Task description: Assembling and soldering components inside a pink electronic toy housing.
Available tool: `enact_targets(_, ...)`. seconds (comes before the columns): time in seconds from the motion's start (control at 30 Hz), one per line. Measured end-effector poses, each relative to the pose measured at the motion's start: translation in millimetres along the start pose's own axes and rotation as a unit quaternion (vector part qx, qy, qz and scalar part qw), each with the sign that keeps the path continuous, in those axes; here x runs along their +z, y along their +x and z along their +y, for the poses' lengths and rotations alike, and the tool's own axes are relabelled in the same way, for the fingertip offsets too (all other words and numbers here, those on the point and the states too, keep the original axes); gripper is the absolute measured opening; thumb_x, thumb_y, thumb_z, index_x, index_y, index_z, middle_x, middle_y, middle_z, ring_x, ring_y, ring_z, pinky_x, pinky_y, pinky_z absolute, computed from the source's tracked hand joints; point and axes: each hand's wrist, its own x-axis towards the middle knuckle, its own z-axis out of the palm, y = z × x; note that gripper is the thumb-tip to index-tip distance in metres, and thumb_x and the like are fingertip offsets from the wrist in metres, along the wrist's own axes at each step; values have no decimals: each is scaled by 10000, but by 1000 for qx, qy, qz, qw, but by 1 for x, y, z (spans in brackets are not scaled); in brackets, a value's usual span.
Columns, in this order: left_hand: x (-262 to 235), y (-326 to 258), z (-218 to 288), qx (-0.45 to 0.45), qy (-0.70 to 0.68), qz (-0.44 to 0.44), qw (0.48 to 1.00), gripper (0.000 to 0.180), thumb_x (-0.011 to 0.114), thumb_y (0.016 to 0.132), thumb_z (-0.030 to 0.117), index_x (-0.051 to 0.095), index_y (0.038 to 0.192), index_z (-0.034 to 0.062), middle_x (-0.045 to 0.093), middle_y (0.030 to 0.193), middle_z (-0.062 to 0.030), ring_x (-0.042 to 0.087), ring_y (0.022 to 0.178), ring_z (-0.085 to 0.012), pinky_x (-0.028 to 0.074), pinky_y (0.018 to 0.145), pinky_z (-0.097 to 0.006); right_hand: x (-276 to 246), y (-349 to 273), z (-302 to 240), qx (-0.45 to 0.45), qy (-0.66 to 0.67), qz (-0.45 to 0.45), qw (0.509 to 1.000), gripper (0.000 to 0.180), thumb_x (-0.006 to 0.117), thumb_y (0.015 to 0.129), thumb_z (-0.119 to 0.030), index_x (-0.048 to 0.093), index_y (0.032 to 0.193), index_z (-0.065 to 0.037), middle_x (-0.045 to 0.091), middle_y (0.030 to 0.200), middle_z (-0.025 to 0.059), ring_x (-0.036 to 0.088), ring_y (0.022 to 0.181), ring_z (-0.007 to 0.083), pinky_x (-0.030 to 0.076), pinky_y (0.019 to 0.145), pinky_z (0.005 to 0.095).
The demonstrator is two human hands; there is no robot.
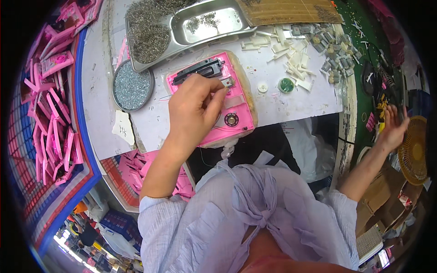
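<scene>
My left hand [193, 102] reaches over an open pink plastic casing [248, 119]. Its fingers are drawn together in a pinch at a small silvery part [228, 82] near the casing's right side, partly covered by the fingertips. Inside the casing sit a black mechanism [200, 71] at the far end and a round speaker [231, 119] at the near end, with thin wires. My right hand [392, 127] is far off to the right, open with fingers apart, beside small yellow pieces [381, 119] on a green surface. Nothing shows in its grip.
A metal tray [209, 22] of small metal parts stands behind the casing, a round dish of screws [133, 85] to its left. White plastic pieces [298, 59] and small grey blocks [334, 48] lie right. Pink shells [54, 113] fill a left bin; a yellow-brown basket [413, 150] stands right.
</scene>
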Motion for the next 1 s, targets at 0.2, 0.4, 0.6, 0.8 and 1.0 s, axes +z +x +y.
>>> enact_targets(0.2, 13, -2, -2, 48, 143, 55, 987, 144, 817, 734, 82, 728, 846, 98, 657, 906, -16, 599, 909, -235, 402, 796, -385, -136, 1, 24, -66, 151, -121, 979, 282, 562, 1056, -303, 644, 1056, -33, 560, 778, 67, 505, 704, 148, 403, 629, 302)
enact_targets(0.4, 23, -6, -15, 116, 198, 79, 970, 163, 839, 721, 141, 744, 853, 150, 685, 961, 34, 583, 914, -201, 342, 848, -393, 31, -98, 10, -41, 169, -111, 978, 325, 549, 1043, -327, 636, 1132, -26, 621, 788, 68, 481, 635, 111, 413, 618, 282)
enact_targets(0.6, 23, -10, -10, 117, 225, 53, 966, 193, 853, 724, 107, 747, 880, 144, 706, 916, 42, 618, 872, -187, 354, 884, -360, 141, -161, 24, -6, 182, -390, 903, 603, 543, 1038, -429, 543, 1342, 92, 726, 1009, 247, 710, 838, 285, 559, 772, 359)
enact_targets(0.8, 14, -9, -6, 62, 159, 64, 983, 177, 840, 719, 76, 737, 855, 124, 676, 940, -8, 604, 868, -202, 369, 872, -371, 164, -178, 26, -31, 156, -449, 880, 302, 776, 893, -79, 609, 1118, 36, 637, 892, 89, 575, 781, 132, 450, 717, 258)
enact_targets(1.0, 10, -23, -19, -51, 38, 133, 989, 166, 833, 669, 81, 735, 795, 127, 580, 1011, -66, 524, 953, -258, 376, 864, -399, 158, -188, 28, -29, 127, -484, 865, 248, 765, 859, 22, 612, 1054, 28, 603, 834, 68, 495, 706, 100, 375, 637, 248)
